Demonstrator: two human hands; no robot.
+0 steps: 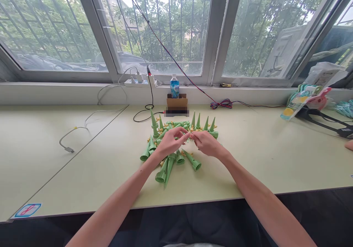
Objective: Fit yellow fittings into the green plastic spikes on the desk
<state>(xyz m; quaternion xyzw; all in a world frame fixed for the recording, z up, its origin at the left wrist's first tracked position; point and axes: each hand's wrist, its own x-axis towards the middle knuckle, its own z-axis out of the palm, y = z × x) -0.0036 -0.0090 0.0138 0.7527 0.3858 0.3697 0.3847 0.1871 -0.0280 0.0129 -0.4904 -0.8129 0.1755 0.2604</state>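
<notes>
My left hand (174,139) and my right hand (206,142) meet over a pile of green plastic watering spikes. Their fingertips are pinched together, nearly touching, and what they hold is too small and covered to make out. Several spikes stand point up behind my hands, among them a tall spike (153,121) at the left and a spike (198,121) at the right. Nearer me lie a spike (192,160) on its side and a spike (161,175) with its open threaded collar toward me. Small yellow valve pieces (157,119) stick out from some spikes.
A blue-labelled bottle (174,86) rises from a cardboard box (177,102) at the back. Cables run from a power strip (140,82), and a white cable (68,149) lies at left. Bagged items (298,101) and a black strap (325,122) sit at right, near another person's hand (349,145).
</notes>
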